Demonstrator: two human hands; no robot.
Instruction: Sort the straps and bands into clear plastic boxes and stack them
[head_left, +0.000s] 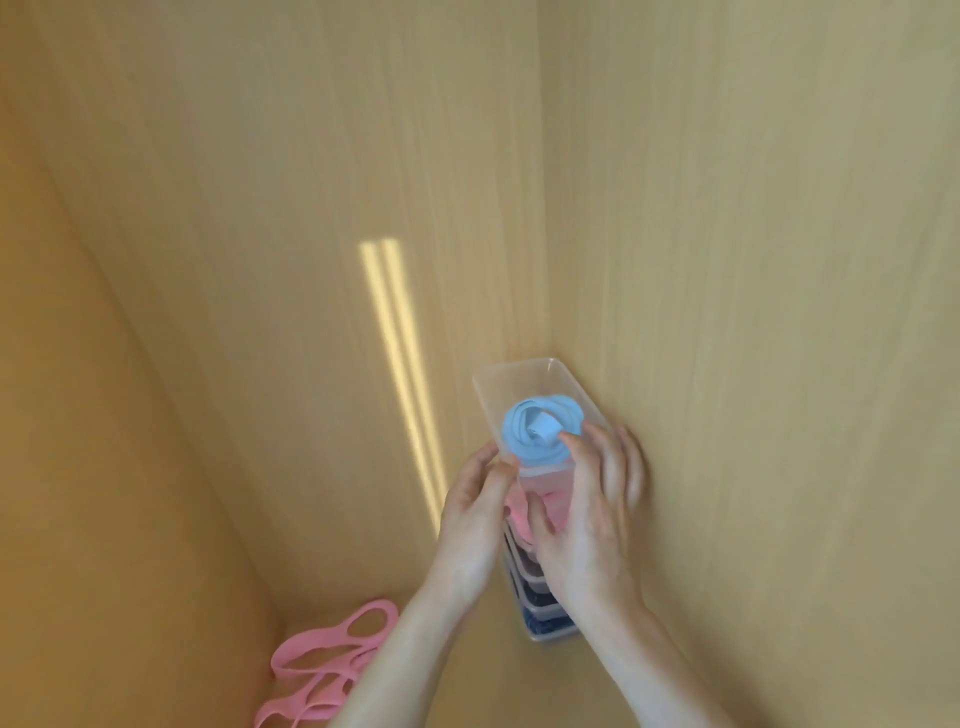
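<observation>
Light wooden walls (311, 156) meet in a corner. Both hands, left hand (475, 512) and right hand (589, 512), grip the top clear box (511, 384) holding a blue band (537, 434). Pink bands (322, 670) lie near left.

A rolled blue strap (537, 434) sits in the top clear box (511, 384) of a tall stack (540, 608). Pink bands (322, 665) lie loose nearby.

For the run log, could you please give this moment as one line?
both hands hold top clear plastic box | rolled blue strap inside | atop stack | pink bands loose
</observation>
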